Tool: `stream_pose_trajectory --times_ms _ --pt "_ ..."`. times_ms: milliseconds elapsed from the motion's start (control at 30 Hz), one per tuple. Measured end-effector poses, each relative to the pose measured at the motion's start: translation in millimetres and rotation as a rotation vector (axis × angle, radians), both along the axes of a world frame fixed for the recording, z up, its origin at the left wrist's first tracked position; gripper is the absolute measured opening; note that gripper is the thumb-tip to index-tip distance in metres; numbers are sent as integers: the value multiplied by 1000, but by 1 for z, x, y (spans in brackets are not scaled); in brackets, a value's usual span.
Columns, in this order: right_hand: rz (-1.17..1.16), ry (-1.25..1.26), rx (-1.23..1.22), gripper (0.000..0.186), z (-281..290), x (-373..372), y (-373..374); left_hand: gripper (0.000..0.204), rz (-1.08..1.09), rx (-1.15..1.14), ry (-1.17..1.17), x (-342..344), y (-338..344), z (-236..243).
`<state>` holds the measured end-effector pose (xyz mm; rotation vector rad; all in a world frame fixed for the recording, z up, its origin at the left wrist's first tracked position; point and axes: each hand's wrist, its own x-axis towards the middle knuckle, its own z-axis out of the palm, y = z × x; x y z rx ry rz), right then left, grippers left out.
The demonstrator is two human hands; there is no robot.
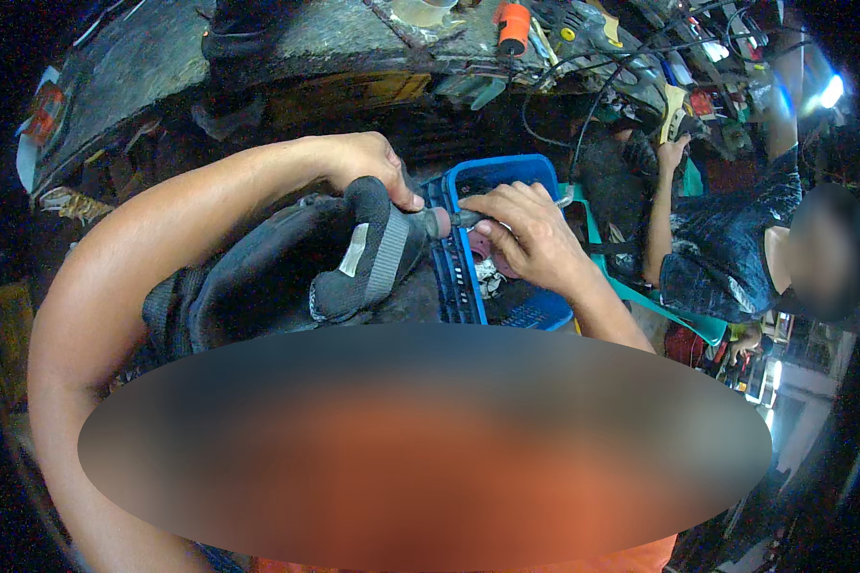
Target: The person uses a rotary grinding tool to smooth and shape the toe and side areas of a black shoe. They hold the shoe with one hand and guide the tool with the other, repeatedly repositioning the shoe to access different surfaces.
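My left hand [377,167] is closed over the upper end of a dark knit piece that looks like a shoe [388,250], with a grey band and a whitish patch. It is tilted above my dark-clothed lap. My right hand [526,227] pinches a short dark tool [465,219] with a pinkish cylindrical head [438,222]. That head meets the edge of the dark piece, close to my left fingertips. Under my right hand stands a blue plastic basket [502,166], holding a pinkish item and whitish scraps. The tool's rear end is hidden by my fingers.
A cluttered workbench [344,43] runs across the far side, bearing an orange cylinder [513,27] and dark cables [597,72]. To the right, a person in a dark shirt [721,253] grips a cream-coloured item [674,110]. A green plastic frame [683,320] stands between us.
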<state>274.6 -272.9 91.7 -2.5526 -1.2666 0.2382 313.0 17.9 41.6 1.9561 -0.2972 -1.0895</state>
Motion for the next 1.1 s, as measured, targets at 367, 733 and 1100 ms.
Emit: stream_pose_trajectory --times_ms 367,733,1100 --pt "23 -23 -11 29 -5 -10 -1 35 11 -35 -52 -14 -2 -15" --pt "4 -11 -10 29 1 -2 2 40 -94 108 -269 -5 -6 -24" --pt "-124 -20 291 28 -4 -3 -27 35 53 -173 82 -17 19 -16"
